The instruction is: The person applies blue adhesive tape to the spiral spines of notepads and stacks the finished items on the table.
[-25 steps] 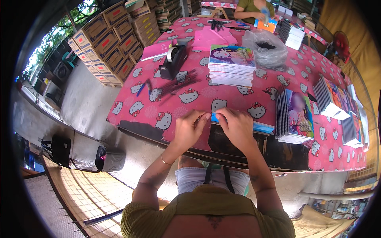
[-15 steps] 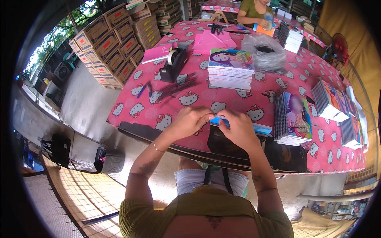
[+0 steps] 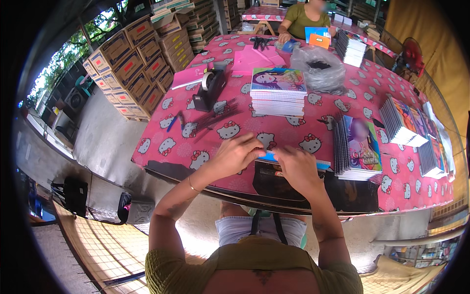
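Observation:
Before me at the table's near edge lies a blue-covered notebook (image 3: 322, 165), seen nearly edge-on. My left hand (image 3: 237, 156) is closed in a pinch at the notebook's left end. Bent over its top edge, my right hand (image 3: 299, 169) grips it a little further right. What lies between my fingertips is too small to make out. Black plastic binding coils (image 3: 215, 117) lie loose beyond my left hand. Past my hands stands a stack of spiral notebooks (image 3: 278, 93) with colourful covers; another notebook stack (image 3: 360, 147) sits right of my right hand.
A black tape dispenser (image 3: 209, 90), pink sheets (image 3: 254, 59) and a clear plastic bag (image 3: 320, 71) occupy the pink patterned table (image 3: 293, 128). More notebook stacks (image 3: 404, 120) line the right side. A co-worker (image 3: 306, 22) is at the far side. Cardboard boxes (image 3: 129, 68) are piled left.
My hands have shifted slightly down, and my right fingers now bend over the notebook's edge. The view has tilted a little. Across the table, the co-worker has lowered a bluish item to the table.

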